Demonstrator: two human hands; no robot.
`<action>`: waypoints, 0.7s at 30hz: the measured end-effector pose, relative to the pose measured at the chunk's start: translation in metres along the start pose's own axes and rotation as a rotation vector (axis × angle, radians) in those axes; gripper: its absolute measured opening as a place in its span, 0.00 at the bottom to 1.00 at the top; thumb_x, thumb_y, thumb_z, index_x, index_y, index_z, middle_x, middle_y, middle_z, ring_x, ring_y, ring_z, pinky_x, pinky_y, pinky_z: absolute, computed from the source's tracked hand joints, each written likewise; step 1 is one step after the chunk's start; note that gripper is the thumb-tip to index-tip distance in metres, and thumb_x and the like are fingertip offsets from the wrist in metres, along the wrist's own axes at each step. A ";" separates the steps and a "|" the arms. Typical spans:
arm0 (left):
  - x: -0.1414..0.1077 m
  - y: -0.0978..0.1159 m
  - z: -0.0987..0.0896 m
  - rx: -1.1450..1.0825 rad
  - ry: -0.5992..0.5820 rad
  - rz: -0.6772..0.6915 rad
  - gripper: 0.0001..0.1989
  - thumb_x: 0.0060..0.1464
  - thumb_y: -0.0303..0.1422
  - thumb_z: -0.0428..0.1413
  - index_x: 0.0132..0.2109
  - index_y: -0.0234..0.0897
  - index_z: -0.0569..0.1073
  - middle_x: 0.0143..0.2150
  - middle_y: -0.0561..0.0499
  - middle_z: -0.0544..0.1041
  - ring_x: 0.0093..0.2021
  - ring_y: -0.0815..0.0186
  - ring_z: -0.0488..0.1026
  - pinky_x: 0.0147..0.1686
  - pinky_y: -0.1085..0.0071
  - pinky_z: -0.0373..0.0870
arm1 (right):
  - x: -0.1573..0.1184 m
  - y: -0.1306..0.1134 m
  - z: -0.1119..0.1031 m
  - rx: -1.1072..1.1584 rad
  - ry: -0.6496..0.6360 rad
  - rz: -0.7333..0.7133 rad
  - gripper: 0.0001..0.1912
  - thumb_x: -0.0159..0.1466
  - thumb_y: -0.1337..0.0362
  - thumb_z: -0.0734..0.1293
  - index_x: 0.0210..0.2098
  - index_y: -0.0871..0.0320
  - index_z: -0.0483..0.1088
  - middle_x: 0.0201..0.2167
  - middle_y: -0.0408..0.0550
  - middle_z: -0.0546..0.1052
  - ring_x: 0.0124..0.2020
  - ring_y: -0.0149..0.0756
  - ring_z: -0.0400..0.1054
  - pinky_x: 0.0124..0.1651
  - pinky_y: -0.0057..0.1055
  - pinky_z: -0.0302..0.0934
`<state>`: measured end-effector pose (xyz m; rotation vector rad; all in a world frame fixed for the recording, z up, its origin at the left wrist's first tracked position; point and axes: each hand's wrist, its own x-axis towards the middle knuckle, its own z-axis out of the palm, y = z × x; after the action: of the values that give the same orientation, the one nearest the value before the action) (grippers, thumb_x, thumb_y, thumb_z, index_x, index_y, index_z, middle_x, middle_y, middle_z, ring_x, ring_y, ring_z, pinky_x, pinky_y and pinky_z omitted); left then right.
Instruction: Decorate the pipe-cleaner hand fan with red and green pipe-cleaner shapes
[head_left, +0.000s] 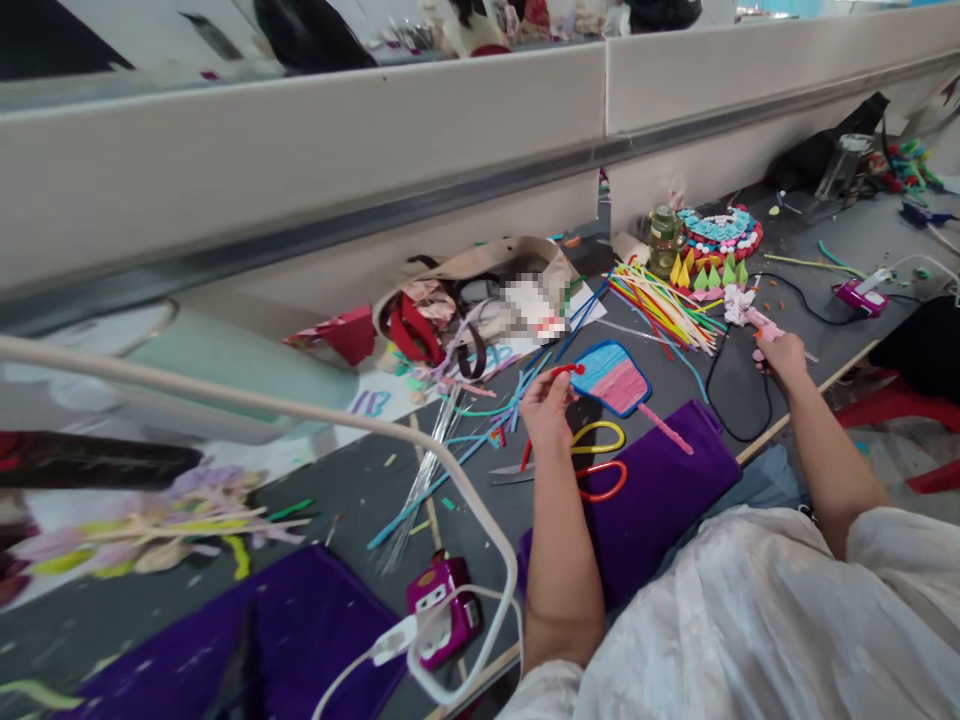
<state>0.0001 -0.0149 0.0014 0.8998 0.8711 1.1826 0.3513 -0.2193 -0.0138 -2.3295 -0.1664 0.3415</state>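
Note:
My left hand (549,408) is closed in a pinch on a short red pipe cleaner (571,370) with a curled tip. Close by lies a fan-shaped pipe-cleaner piece (611,378), blue and pink with a dark blue rim and a pink stem. Beneath that wrist are scissors (600,437) with one yellow and one red handle loop. Out to the right, my right hand (784,358) is wrapped round a pink glue gun (763,327); a clear stick shows at its rear. Crumpled pale pink material (739,305) is at its front end. A purple cloth (660,500) lies in front of me.
Pipe cleaners (664,308) in many colours lie in a bundle beyond the fan piece. A black cord (712,400) loops near my right hand. A purple power strip (442,610) and a pale curved tube (480,500) occupy the left. A partition (300,150) runs behind.

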 end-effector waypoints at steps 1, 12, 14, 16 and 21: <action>0.000 0.000 0.000 0.004 -0.006 -0.004 0.18 0.34 0.36 0.69 0.34 0.34 0.76 0.27 0.55 0.77 0.24 0.74 0.69 0.23 0.77 0.65 | 0.000 0.001 0.000 0.076 0.003 0.002 0.10 0.56 0.63 0.69 0.23 0.62 0.70 0.18 0.54 0.74 0.22 0.44 0.74 0.28 0.37 0.70; 0.001 -0.001 0.000 -0.086 -0.047 -0.084 0.20 0.32 0.37 0.71 0.33 0.34 0.75 0.29 0.52 0.79 0.23 0.75 0.70 0.23 0.79 0.65 | -0.004 -0.015 -0.009 0.751 0.062 -0.080 0.14 0.51 0.63 0.71 0.30 0.56 0.61 0.23 0.39 0.74 0.24 0.29 0.73 0.25 0.23 0.70; 0.000 0.000 0.000 -0.122 -0.068 -0.098 0.21 0.31 0.37 0.72 0.32 0.34 0.75 0.29 0.52 0.79 0.24 0.75 0.70 0.22 0.79 0.65 | -0.007 -0.023 -0.010 0.813 0.031 -0.101 0.14 0.49 0.64 0.71 0.30 0.57 0.63 0.25 0.40 0.74 0.22 0.26 0.71 0.23 0.21 0.69; -0.002 0.003 0.000 -0.170 -0.105 -0.117 0.22 0.30 0.38 0.73 0.32 0.34 0.74 0.29 0.53 0.78 0.24 0.75 0.69 0.22 0.80 0.65 | -0.017 -0.034 -0.009 0.892 0.017 -0.159 0.15 0.47 0.63 0.72 0.31 0.58 0.65 0.26 0.40 0.75 0.20 0.24 0.67 0.21 0.19 0.65; -0.008 0.013 0.000 -0.277 -0.227 -0.155 0.23 0.30 0.40 0.74 0.32 0.36 0.73 0.28 0.54 0.75 0.26 0.75 0.69 0.22 0.80 0.64 | -0.066 -0.073 -0.002 0.958 -0.157 -0.442 0.18 0.45 0.62 0.76 0.34 0.58 0.70 0.24 0.38 0.74 0.18 0.24 0.66 0.20 0.21 0.63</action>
<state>-0.0066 -0.0212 0.0140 0.7099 0.5663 1.0147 0.2873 -0.1836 0.0525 -1.2765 -0.4684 0.2890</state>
